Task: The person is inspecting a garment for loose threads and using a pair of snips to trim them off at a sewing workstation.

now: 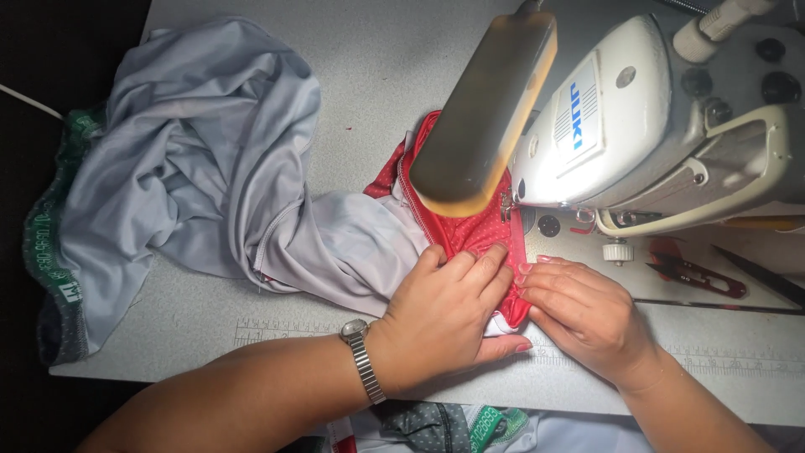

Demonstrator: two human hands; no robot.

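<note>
Our left hand (449,315) lies flat, fingers spread, pressing on the red dotted fabric strip (470,235); it pins the cloth rather than gripping it. Our right hand (587,315) sits just beside it at 3 o'clock, fingers curled loosely, fingertips (530,270) touching the strip's right edge. The strip lies at the centre of the desk (377,75), its long axis running from 6 toward 12 o'clock, up under the sewing machine (637,126) head. A grey garment (193,159) joined to it trails off toward 9 o'clock in a heap. Red thread snips (696,275) rest at 3 o'clock. A metal wristwatch (362,356) sits on our left wrist.
</note>
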